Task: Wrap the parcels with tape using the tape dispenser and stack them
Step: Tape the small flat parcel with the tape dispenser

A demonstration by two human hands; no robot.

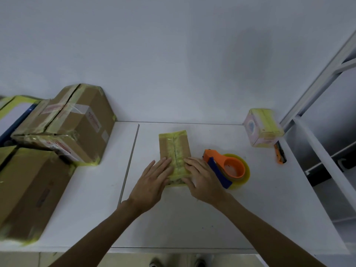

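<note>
Small parcel lies on bench, centre, seam taped. Left grip and right grip laid flat on its near end, nothing grasped; tape prob. being smoothed. Tape dispenser parked just right. Next: parcel to be lifted, stacked w/ boxes far left.

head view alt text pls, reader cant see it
A person's left hand and right hand press flat on a small brown parcel banded with yellow tape on a white table. An orange tape dispenser lies just to its right, taped cardboard boxes are piled at the left, and a small taped box sits far right.
</note>
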